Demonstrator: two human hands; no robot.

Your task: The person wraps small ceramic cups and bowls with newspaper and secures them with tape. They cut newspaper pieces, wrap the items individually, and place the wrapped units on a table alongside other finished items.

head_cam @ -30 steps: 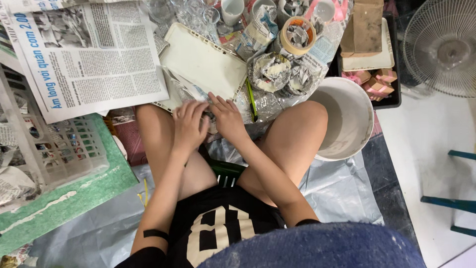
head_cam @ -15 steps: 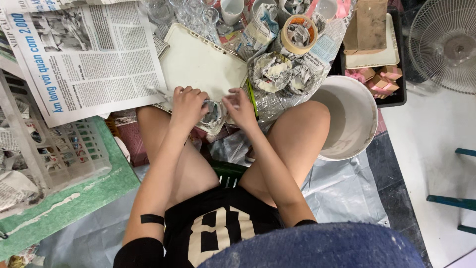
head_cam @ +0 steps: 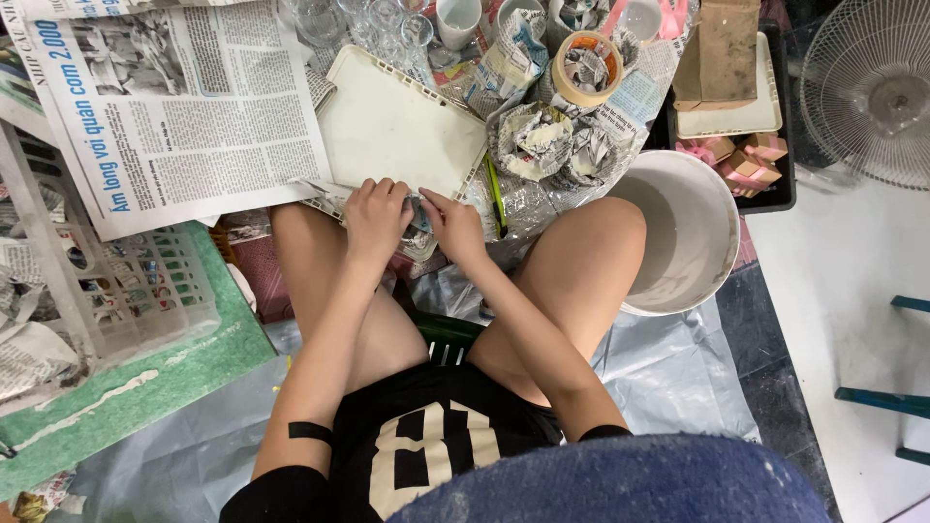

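My left hand and my right hand are close together over a small bundle wrapped in newspaper, between my bare knees. Both hands have their fingers curled on the bundle's paper. Just beyond the hands lies a white rectangular plastic tray, tilted, with a green pencil-like stick at its right edge. Two other newspaper-wrapped bundles sit behind it.
A large newspaper sheet spreads at upper left. A white bucket stands by my right knee. A tape roll, cups, glasses and a black tray with small boxes sit at the back. A fan is at right; a green mat at left.
Both hands have moved forward, away from my body and toward the white tray, bringing the wrapped bundle with them. The view has shifted slightly.
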